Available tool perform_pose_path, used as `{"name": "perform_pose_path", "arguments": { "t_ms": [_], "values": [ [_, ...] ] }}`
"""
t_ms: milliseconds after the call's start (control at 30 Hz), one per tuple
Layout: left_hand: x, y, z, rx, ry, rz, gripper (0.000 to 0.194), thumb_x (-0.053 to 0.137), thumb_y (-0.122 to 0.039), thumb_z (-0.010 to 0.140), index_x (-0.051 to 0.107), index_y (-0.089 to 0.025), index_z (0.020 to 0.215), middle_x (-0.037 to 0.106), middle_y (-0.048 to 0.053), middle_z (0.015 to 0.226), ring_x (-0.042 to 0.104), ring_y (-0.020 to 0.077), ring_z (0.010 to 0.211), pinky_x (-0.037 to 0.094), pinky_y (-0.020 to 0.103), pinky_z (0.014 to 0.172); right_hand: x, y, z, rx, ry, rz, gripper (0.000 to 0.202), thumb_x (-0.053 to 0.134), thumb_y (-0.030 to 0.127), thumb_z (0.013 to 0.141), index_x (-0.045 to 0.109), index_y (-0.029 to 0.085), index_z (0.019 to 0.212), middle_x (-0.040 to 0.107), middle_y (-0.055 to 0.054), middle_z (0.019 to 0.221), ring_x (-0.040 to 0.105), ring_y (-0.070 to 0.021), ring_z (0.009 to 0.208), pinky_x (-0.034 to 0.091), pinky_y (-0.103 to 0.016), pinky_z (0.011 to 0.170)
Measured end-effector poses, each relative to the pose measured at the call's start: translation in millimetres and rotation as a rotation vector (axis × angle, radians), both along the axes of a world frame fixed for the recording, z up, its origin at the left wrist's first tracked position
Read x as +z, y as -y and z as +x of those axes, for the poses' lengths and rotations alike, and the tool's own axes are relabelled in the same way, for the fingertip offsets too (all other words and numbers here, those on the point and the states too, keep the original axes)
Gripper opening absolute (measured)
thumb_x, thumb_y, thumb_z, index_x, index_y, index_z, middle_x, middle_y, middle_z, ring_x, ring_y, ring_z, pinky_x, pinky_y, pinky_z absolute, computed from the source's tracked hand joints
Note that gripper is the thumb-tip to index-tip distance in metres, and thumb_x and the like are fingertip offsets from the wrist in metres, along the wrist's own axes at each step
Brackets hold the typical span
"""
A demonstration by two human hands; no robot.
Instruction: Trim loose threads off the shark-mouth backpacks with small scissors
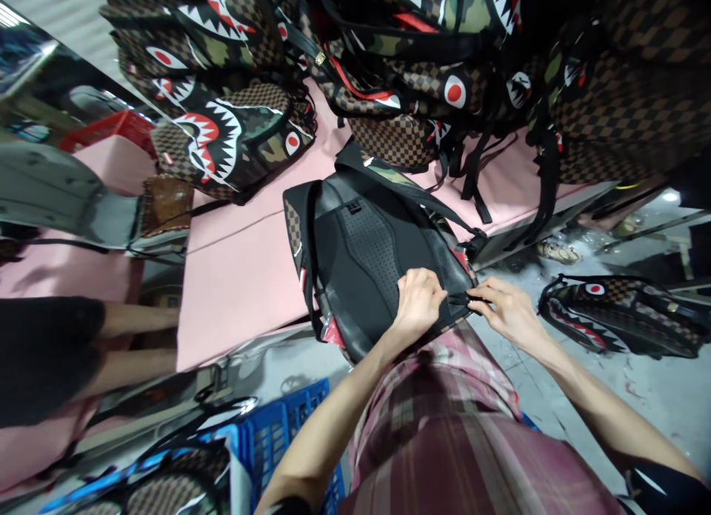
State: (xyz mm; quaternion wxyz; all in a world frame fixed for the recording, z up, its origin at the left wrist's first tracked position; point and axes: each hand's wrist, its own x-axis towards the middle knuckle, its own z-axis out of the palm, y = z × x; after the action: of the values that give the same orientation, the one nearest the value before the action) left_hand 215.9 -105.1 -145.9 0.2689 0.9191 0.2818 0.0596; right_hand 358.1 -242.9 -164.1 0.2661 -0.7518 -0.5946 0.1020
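Note:
A black-backed backpack (355, 256) lies back side up at the edge of the pink table, its lower end toward me. Its padded back panel has a perforated middle strip, and checkered fabric shows at the side. Near the lower right corner, my left hand (418, 301) is closed on one end of a short black strap (458, 300), resting against the bag's back. My right hand (506, 311) pinches the strap's other end between thumb and fingers, just off the bag's edge. The fingertips partly cover the strap's ends.
Piled checkered backpacks with shark-mouth prints (222, 141) line the table's (233, 278) far side. Another backpack (622, 315) lies on the floor at right. Blue crates (289, 419) stand below left. A person's bare forearms (138, 319) reach in at left, near a grey chair (61, 189).

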Motion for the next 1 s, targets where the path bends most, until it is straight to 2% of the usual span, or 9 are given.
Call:
{"name": "perform_pose_path", "arguments": {
  "t_ms": [233,333,400,467,533,633,733,867,1000],
  "values": [
    [16.1,-16,-34,0.046,0.302,-0.475,0.021,0.049,-0.024,0.082,0.049,-0.016,0.063,0.054,0.007,0.091,0.051,0.0192,0.1,0.038,0.033,0.09,5.2,-9,4,0.054,-0.006,0.016,0.022,0.05,0.03,0.089,0.066,0.019,0.097,0.063,-0.007,0.09,0.058,-0.0184,0.082,0.044,-0.029,0.071],
    [34.4,-20,-65,-0.119,0.171,-0.765,0.032,0.047,-0.037,0.085,0.057,-0.014,0.065,0.058,0.009,0.092,0.056,0.0183,0.089,0.042,0.028,0.08,6.4,-8,1,0.059,-0.027,0.004,0.021,0.05,0.03,0.088,0.066,0.018,0.098,0.063,-0.007,0.091,0.058,-0.0186,0.082,0.044,-0.029,0.071],
    [43.0,-25,-93,-0.165,0.005,-0.917,0.036,0.046,-0.045,0.084,0.065,-0.014,0.08,0.063,0.01,0.091,0.058,0.017,0.077,0.044,0.026,0.067,8.7,-6,-1,0.086,-0.023,-0.002,0.021,0.049,0.029,0.088,0.066,0.018,0.094,0.062,-0.008,0.088,0.057,-0.0193,0.081,0.043,-0.03,0.07],
    [44.5,-33,-128,0.005,-0.052,-0.906,0.041,0.05,-0.049,0.081,0.066,-0.015,0.095,0.065,0.01,0.09,0.059,0.0174,0.073,0.044,0.025,0.059,12.2,-4,4,0.165,-0.155,-0.015,0.021,0.048,0.029,0.089,0.066,0.018,0.088,0.062,-0.007,0.085,0.057,-0.0182,0.079,0.043,-0.029,0.07],
    [38.6,-44,-161,0.365,0.047,-0.714,0.042,0.054,-0.052,0.076,0.068,-0.015,0.09,0.067,0.008,0.083,0.06,0.0181,0.072,0.044,0.025,0.058,14.7,-5,18,0.167,-0.384,0.0,0.021,0.048,0.033,0.088,0.064,0.019,0.088,0.063,-0.006,0.086,0.058,-0.0169,0.079,0.045,-0.028,0.071],
    [24.7,-57,-187,0.844,0.211,-0.416,0.042,0.062,-0.053,0.067,0.068,-0.015,0.083,0.068,0.006,0.077,0.059,0.0186,0.073,0.044,0.025,0.059,10.9,-25,54,-0.175,-0.536,0.158,0.032,0.061,0.041,0.078,0.063,0.019,0.1,0.063,-0.004,0.093,0.058,-0.0186,0.085,0.045,-0.03,0.074],
    [17.9,-57,-160,0.879,0.377,-0.445,0.043,0.065,-0.049,0.066,0.066,-0.014,0.09,0.069,0.006,0.084,0.062,0.019,0.08,0.048,0.027,0.068,-2.5,-60,85,-0.438,-0.574,0.209,0.052,0.074,0.046,0.06,0.064,0.017,0.102,0.064,-0.004,0.092,0.057,-0.019,0.081,0.044,-0.028,0.069],
    [18.3,-42,-63,0.596,0.451,-0.71,0.035,0.063,-0.04,0.071,0.066,-0.013,0.092,0.069,0.009,0.085,0.064,0.0181,0.082,0.049,0.027,0.07,-12.3,-92,94,-0.326,-0.914,0.061,0.047,0.066,0.054,0.066,0.068,0.011,0.084,0.065,-0.008,0.078,0.041,-0.0072,0.046,0.031,-0.022,0.042],
    [25.6,-31,25,0.454,0.524,-0.908,0.03,0.06,-0.037,0.075,0.065,-0.012,0.09,0.069,0.01,0.086,0.064,0.0163,0.079,0.048,0.024,0.064,13.2,-82,75,-0.265,-1.011,0.133,0.048,0.057,0.056,0.074,0.066,0.011,0.092,0.064,-0.005,0.071,0.026,-0.0027,0.037,0.021,-0.021,0.035]
  ]
}}
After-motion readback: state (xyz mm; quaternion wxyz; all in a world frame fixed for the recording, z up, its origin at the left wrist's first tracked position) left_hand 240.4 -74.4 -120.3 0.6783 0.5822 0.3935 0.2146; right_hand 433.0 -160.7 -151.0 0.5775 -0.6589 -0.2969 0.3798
